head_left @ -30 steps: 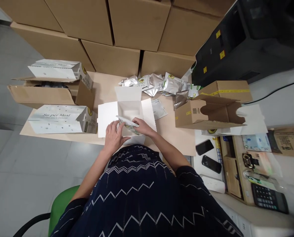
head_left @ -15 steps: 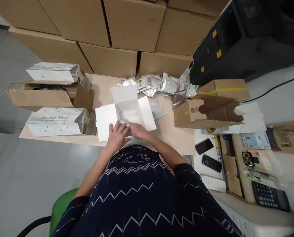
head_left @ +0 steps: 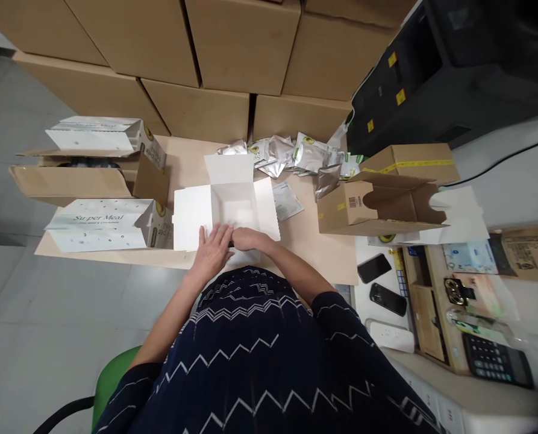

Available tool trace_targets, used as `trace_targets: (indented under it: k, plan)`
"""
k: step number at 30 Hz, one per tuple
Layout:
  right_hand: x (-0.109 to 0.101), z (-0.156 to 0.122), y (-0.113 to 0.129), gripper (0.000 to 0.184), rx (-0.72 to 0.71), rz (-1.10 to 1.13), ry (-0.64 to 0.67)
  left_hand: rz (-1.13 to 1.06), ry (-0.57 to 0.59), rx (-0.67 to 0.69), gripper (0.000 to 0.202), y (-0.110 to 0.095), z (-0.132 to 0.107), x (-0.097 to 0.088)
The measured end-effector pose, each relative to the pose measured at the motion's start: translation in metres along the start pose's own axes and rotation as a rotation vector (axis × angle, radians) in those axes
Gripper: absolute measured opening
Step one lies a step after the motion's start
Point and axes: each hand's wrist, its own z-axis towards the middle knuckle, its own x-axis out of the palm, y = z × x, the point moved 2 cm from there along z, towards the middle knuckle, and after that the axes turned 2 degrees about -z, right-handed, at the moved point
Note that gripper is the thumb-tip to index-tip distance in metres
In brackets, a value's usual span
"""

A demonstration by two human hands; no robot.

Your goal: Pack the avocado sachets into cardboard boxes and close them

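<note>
An open white carton (head_left: 191, 214) lies in front of me, its flaps folded outward and its inside facing up. My left hand (head_left: 213, 246) rests on the near left part of the carton, fingers stretched out fairly flat. Right beside it, my right hand (head_left: 247, 239) is closed at the carton's near edge. A small dark bit shows between the two hands, but what the right fingers grip is hidden. Just beyond the carton's right flap lies a flat silver sachet (head_left: 287, 201).
Silver pouches (head_left: 311, 154) are heaped at the back of the table. White printed boxes (head_left: 99, 224) and an open brown carton (head_left: 74, 181) stand left. Another open brown carton (head_left: 345, 208) is at right, below a black printer (head_left: 413, 90). Two phones (head_left: 387, 299) lie farther right.
My left hand's fingers have drawn closer together. My right hand has shifted slightly left against it. The carton's flaps have moved a little.
</note>
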Motion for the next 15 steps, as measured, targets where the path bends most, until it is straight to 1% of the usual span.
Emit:
trace_targets:
  k: [3, 5, 6, 7, 8, 9, 10, 11, 12, 13, 14, 15]
  plan:
    - [0.0, -0.006, 0.002, 0.02, -0.055, 0.11, 0.006, -0.028, 0.052, 0.014, 0.072, -0.004, 0.003, 0.006]
    - [-0.01, -0.023, -0.001, 0.018, -0.116, 0.225, -0.001, -0.036, 0.064, 0.006, 0.061, -0.003, 0.004, 0.009]
    - [-0.018, -0.035, -0.005, 0.017, -0.155, 0.321, -0.035, -0.04, 0.063, 0.011, 0.052, -0.002, 0.004, 0.01]
    - [-0.027, -0.047, -0.013, 0.018, -0.185, 0.446, -0.097, -0.045, 0.061, 0.022, 0.042, -0.001, 0.004, 0.01]
    - [-0.038, -0.059, -0.024, 0.021, -0.194, 0.588, -0.2, -0.051, 0.06, 0.036, 0.035, 0.0, 0.004, 0.009]
    - [-0.048, -0.068, -0.04, 0.027, -0.17, 0.727, -0.346, -0.057, 0.059, 0.05, 0.03, 0.0, 0.003, 0.008]
    - [-0.058, -0.076, -0.06, 0.032, -0.109, 0.839, -0.526, -0.062, 0.059, 0.06, 0.029, 0.001, 0.003, 0.007]
    - [-0.065, -0.081, -0.083, 0.035, -0.01, 0.902, -0.718, -0.069, 0.06, 0.066, 0.031, 0.001, 0.002, 0.006]
    - [-0.07, -0.082, -0.107, 0.037, 0.115, 0.907, -0.896, -0.075, 0.062, 0.07, 0.032, 0.001, 0.002, 0.005]
    - [-0.071, -0.081, -0.129, 0.037, 0.261, 0.843, -1.025, -0.082, 0.063, 0.072, 0.034, 0.001, 0.002, 0.004]
    - [-0.07, -0.077, -0.149, 0.04, 0.406, 0.735, -1.074, -0.086, 0.063, 0.072, 0.035, 0.001, 0.002, 0.004]
    - [-0.065, -0.07, -0.165, 0.049, 0.532, 0.621, -1.056, -0.087, 0.063, 0.07, 0.035, 0.001, 0.002, 0.004]
